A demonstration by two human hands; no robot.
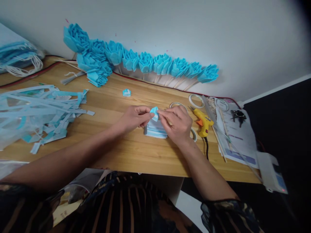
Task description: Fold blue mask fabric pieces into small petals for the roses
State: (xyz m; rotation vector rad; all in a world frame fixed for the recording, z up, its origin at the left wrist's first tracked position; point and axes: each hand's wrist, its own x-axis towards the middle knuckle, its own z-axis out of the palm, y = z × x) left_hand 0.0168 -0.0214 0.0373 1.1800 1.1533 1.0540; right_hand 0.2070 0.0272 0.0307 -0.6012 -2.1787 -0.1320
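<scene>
A wooden surface (136, 158) spans the frame. A row of blue flowers (145, 63) runs across the top, and a heap of pale strips (48, 110) lies at the left. The right hand (178, 123) and left hand (136, 118) meet at the centre. A yellow glue gun (204, 121) lies right of centre; a layered stack (156, 132) sits below the hands. Pinched between both hands' closed fingertips, above the stack, is a folded blue-and-white piece (155, 112). A smaller folded scrap (126, 93) lies to its upper left.
</scene>
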